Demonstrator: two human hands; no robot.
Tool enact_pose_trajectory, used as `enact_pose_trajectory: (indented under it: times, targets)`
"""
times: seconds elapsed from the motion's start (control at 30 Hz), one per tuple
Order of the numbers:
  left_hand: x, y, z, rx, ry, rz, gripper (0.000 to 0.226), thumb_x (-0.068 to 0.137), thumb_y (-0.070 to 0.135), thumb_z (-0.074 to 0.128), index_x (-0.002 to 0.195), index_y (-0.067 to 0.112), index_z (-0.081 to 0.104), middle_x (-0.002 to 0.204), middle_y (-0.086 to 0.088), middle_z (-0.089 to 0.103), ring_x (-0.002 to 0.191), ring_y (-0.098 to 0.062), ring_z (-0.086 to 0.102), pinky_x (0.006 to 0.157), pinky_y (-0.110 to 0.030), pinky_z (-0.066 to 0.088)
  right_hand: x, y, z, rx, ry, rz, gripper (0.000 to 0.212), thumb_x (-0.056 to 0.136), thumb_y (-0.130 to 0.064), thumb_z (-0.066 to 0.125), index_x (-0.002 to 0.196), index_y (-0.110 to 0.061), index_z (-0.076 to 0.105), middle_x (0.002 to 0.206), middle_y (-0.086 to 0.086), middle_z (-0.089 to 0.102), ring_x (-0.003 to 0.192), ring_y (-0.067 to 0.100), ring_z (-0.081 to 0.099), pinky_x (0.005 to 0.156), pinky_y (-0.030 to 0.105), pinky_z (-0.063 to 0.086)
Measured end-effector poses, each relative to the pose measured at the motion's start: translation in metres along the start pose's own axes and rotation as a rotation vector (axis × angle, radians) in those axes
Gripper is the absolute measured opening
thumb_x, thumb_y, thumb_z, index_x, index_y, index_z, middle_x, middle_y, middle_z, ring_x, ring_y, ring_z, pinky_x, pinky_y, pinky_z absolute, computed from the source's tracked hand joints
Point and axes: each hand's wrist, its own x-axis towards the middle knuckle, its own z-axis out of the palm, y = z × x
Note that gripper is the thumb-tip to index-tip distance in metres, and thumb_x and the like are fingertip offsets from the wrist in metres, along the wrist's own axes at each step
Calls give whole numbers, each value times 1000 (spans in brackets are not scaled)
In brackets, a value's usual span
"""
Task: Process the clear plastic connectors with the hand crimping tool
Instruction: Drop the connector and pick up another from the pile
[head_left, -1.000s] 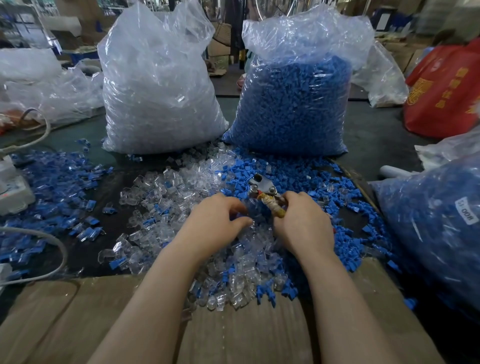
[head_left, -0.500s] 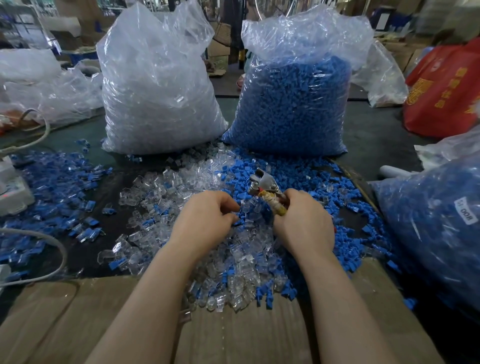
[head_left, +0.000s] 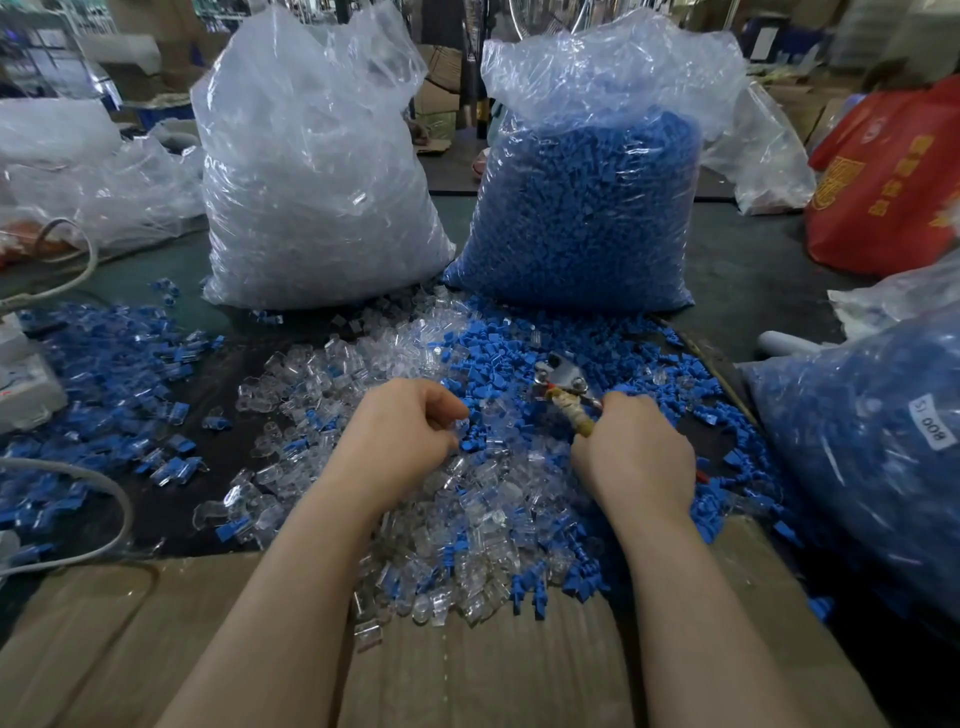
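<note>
A loose heap of clear plastic connectors (head_left: 467, 514) mixed with small blue pieces (head_left: 498, 353) covers the middle of the table. My right hand (head_left: 636, 457) grips the taped handles of the hand crimping tool (head_left: 566, 387), whose metal jaws point up and away to the left. My left hand (head_left: 402, 436) hovers over the heap with curled fingers, pinching a small clear connector (head_left: 460, 425) at its fingertips, a short way left of the tool's jaws.
Behind the heap stand a large bag of clear connectors (head_left: 311, 171) and a large bag of blue pieces (head_left: 587, 208). Another bag of blue parts (head_left: 862, 447) lies at right, a red bag (head_left: 893, 182) beyond. Finished blue-and-clear parts (head_left: 114, 379) and white cables (head_left: 104, 493) lie at left. Cardboard (head_left: 467, 670) lines the near edge.
My left hand has drawn back to the left, away from the tool, with a connector in its fingertips. The tool's jaws have tilted slightly in my right hand.
</note>
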Motion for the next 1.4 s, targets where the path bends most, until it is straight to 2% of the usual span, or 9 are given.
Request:
enact_pose_trajectory:
  times: [0.2, 0.43, 0.6, 0.7, 0.83, 1.0, 1.13, 1.27, 1.4]
  targets:
    - [-1, 1, 0, 6, 56, -6, 15, 88, 18, 72, 89, 33, 70, 77, 23, 62, 70, 8, 59, 54, -4, 37, 3, -5, 5, 154, 14, -78, 16, 88, -33, 59, 81, -24, 49, 68, -5, 46, 56, 14, 40, 54, 31, 30]
    - [-1, 5, -1, -116, 110, 0, 14, 87, 26, 74, 78, 34, 67, 75, 16, 68, 66, -1, 62, 60, -21, 50, 5, -7, 3, 475, 36, -98, 29, 88, -47, 66, 74, -27, 50, 68, -10, 56, 62, 12, 51, 48, 27, 31]
    - [-4, 13, 3, -101, 126, 61, 16, 86, 30, 74, 77, 40, 65, 83, 17, 66, 72, 2, 59, 58, -14, 40, 2, -11, -2, 612, 27, -183, 19, 87, -39, 68, 79, -26, 56, 74, -9, 61, 70, 17, 56, 59, 36, 45]
    - [-7, 20, 7, -191, 134, 158, 28, 80, 21, 80, 88, 42, 63, 88, 20, 66, 75, 5, 62, 60, -10, 44, -1, -15, -2, 715, 8, -263, 23, 87, -37, 69, 71, -28, 54, 63, -11, 54, 62, 16, 50, 56, 38, 42]
    - [-10, 25, 14, -247, 208, 310, 22, 78, 16, 80, 93, 29, 70, 84, 14, 72, 78, -1, 67, 69, -25, 54, -3, -15, -1, 842, -62, -335, 17, 85, -22, 68, 71, -26, 59, 54, -11, 51, 55, 16, 43, 53, 40, 37]
    - [-10, 23, 15, -339, 287, 332, 26, 79, 4, 78, 88, 28, 76, 81, 16, 73, 77, 4, 68, 71, -15, 56, -4, -16, -1, 979, -81, -394, 21, 88, -30, 67, 71, -21, 60, 55, -4, 51, 53, 15, 42, 50, 38, 34]
    - [-10, 25, 12, -344, 290, 321, 27, 78, 5, 80, 85, 31, 76, 81, 15, 73, 75, -1, 69, 72, -26, 59, -4, -17, -3, 977, -60, -405, 27, 89, -27, 70, 68, -39, 58, 56, -14, 52, 50, 5, 39, 49, 28, 31]
    - [-8, 23, -1, -232, 131, 225, 24, 71, 22, 87, 80, 35, 68, 75, 14, 68, 57, 4, 55, 52, -11, 43, -4, -17, -2, 939, -4, -339, 24, 86, -33, 72, 70, -33, 56, 60, -13, 55, 56, 9, 46, 54, 34, 37]
    - [-10, 15, -19, -91, -296, 176, 28, 66, 31, 90, 86, 26, 70, 74, 12, 66, 54, 8, 54, 53, -9, 40, -3, -17, -2, 870, 48, -266, 25, 86, -41, 71, 72, -28, 55, 62, -10, 54, 61, 13, 49, 61, 41, 43]
